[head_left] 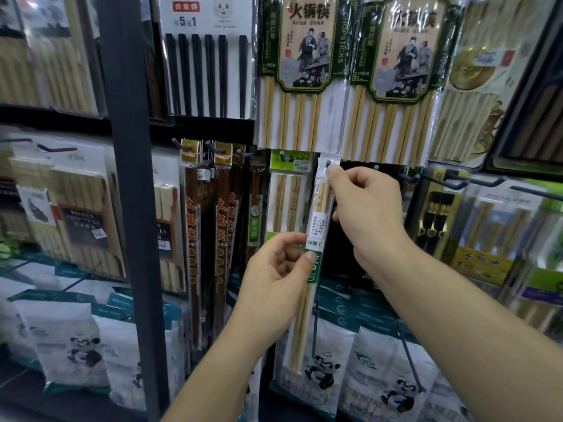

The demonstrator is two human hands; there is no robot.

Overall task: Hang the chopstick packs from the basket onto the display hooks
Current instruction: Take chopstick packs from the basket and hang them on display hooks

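Head camera is showing the right hand pinching the clear top tab of a narrow bamboo chopstick pack, while the left hand is pinching its green label. The pack is standing upright against the display, just beside a hung bamboo pack.

Narrow chopstick pack upright before display, right hand pinching its top at a hook, left hand pinching green label mid-pack, hot-pot chopstick packs hanging above
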